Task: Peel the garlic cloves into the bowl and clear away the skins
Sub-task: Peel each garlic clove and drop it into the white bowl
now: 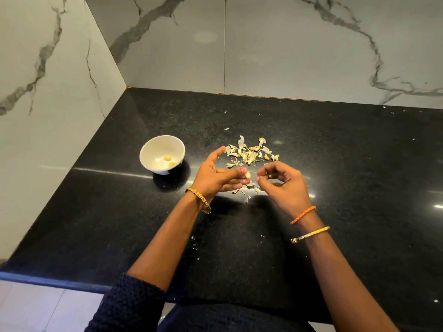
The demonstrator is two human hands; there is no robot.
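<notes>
Mid-peel: my left hand [217, 174] pinches a garlic clove [248, 175], right hand [280, 180] apparently nipping loosened skin; next, strip it, drop clove into bowl [153, 146].

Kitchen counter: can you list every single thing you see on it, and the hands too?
Bowl: one, white, on the counter left of the hands.
Peeled cloves: two or so, pale yellow, inside the bowl.
Skins: one scattered pile, cream, beyond the hands.
Garlic clove: one, pale, pinched in the left hand.
Counter: one, black, speckled.
Wall tiles: white marble, behind.
Bangles: gold and orange, on both wrists.
Left hand: holds the clove.
Right hand: fingers curled beside the clove.
</notes>
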